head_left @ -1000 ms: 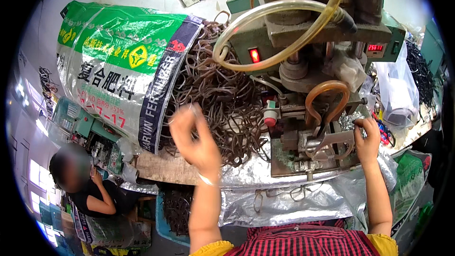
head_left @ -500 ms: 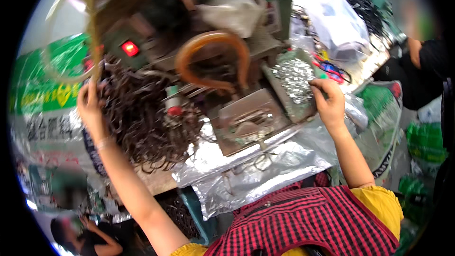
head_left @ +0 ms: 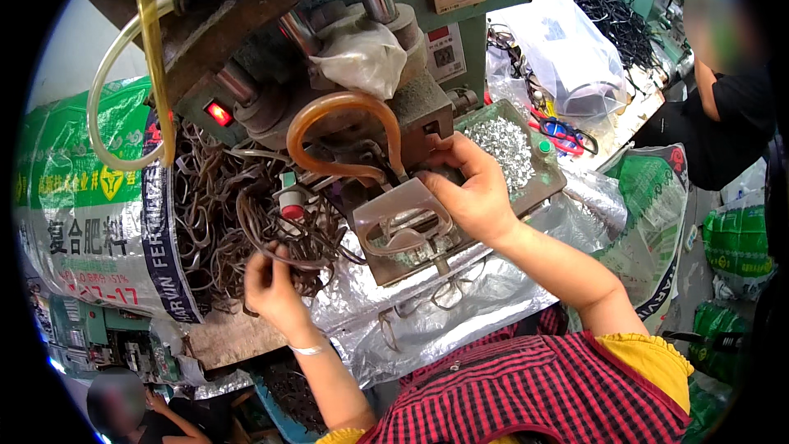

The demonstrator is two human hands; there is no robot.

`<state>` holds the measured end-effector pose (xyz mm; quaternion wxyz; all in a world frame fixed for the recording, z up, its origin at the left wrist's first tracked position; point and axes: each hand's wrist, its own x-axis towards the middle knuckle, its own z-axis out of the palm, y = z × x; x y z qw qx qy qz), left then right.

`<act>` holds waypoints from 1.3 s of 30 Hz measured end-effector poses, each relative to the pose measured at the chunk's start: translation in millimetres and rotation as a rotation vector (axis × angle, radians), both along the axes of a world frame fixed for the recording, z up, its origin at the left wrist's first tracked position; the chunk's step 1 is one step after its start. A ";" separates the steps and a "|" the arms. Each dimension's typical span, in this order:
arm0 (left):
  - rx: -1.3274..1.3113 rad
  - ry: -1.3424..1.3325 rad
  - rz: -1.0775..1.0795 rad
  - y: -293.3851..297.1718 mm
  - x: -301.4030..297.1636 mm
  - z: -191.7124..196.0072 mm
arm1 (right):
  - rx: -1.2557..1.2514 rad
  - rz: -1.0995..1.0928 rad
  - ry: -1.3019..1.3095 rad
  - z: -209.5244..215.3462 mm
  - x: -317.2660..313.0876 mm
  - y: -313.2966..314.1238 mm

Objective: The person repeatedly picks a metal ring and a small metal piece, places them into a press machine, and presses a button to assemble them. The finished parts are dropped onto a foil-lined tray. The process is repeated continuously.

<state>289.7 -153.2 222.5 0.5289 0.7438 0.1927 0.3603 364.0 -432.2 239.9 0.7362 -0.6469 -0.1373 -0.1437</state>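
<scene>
My left hand (head_left: 278,296) is closed, its thumb and fingers pinching a brown strap (head_left: 253,228) at the near edge of a tangled pile of brown straps (head_left: 205,238). My right hand (head_left: 475,189) reaches to the press at its working spot, beside a clear plastic guard (head_left: 399,207). Its thumb and forefinger are pressed together; whatever lies between them is too small or hidden. Right of that hand, a tray (head_left: 546,182) holds a heap of small silvery metal pieces (head_left: 503,148). An orange tube (head_left: 345,103) loops over the guard.
A green press (head_left: 485,41) with a lit red counter rises behind. A red-tipped button (head_left: 292,210) stands by the straps. Silver sheeting (head_left: 362,321) covers the bench front. A printed sack (head_left: 90,230) is at left. Two other people sit nearby, one at right, one at lower left.
My left hand has come right and nearer, from the far left of the pile to its near edge. My right hand has moved left from the tray of metal pieces to the press.
</scene>
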 end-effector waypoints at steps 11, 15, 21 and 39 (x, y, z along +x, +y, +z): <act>0.095 -0.704 -0.450 -52.2 -6.3 65.7 | 0.216 0.188 0.245 15.8 -11.4 -0.1; 0.307 -0.662 -0.075 -60.7 39.0 66.7 | 0.312 0.242 0.272 29.0 -22.8 15.6; 0.806 -0.523 -0.312 -69.9 5.3 52.0 | 0.085 0.269 0.168 39.1 -46.8 -11.9; 1.018 -0.636 -0.590 -107.5 27.3 34.4 | -0.712 -0.712 0.044 -54.9 30.9 -99.0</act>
